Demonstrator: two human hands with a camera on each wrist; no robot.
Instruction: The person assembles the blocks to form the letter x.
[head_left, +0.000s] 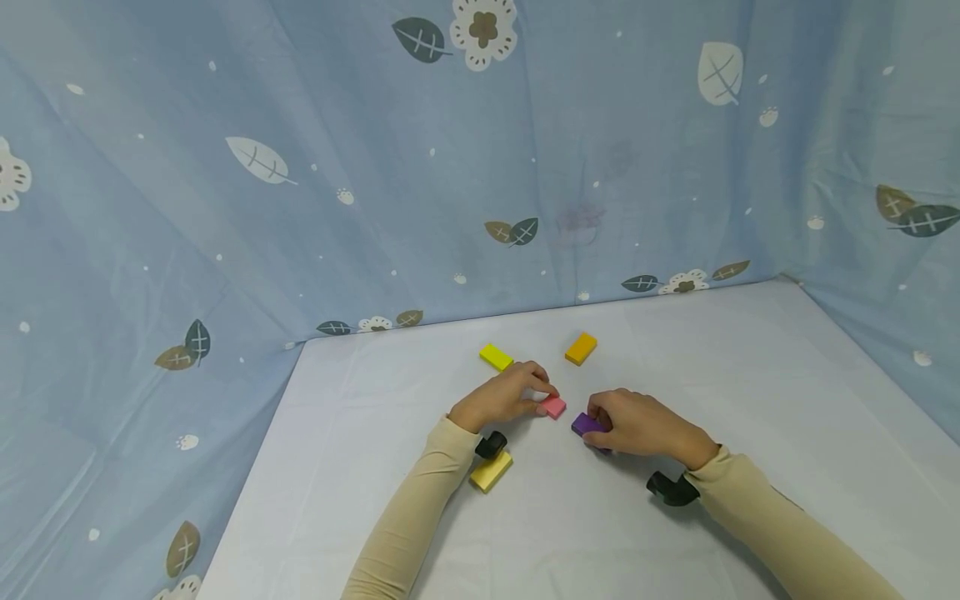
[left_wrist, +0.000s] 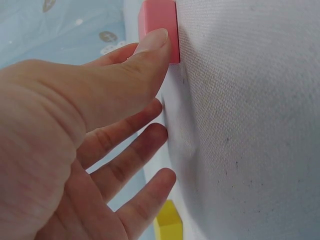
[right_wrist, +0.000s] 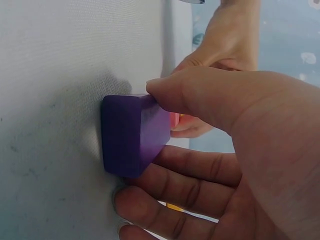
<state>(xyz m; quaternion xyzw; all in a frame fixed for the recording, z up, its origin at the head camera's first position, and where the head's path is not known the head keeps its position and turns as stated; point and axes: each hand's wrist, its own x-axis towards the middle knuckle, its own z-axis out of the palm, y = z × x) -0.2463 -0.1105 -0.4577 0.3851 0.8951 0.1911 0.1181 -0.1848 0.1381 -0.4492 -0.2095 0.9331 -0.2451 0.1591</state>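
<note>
While a blue leaf-print curtain [head_left: 420, 208] hangs behind and at both sides, likely as a screen, a white table [head_left: 600, 542] spreads below it. Beige sleeves [head_left: 420, 508]: two, reaching in from the near side. Right hand [head_left: 645, 423]: thumb and fingers on opposite sides of a purple block [head_left: 587, 423], a grip suited to so low a piece; whether the block sits fully flat is hard to tell. Left hand [head_left: 506, 396]: thumb and forefinger pinch one end of a pink block [head_left: 554, 407], leaving the end towards the purple one bare; other fingers loosely spread, presumably out of the way. Pink and purple: near each other, apart, between the hands. Unheld, perhaps set outward to free the middle: orange block [head_left: 581, 348] and bright yellow block [head_left: 496, 357], farther off; pale yellow block [head_left: 492, 473], nearer, by the left wrist.
</note>
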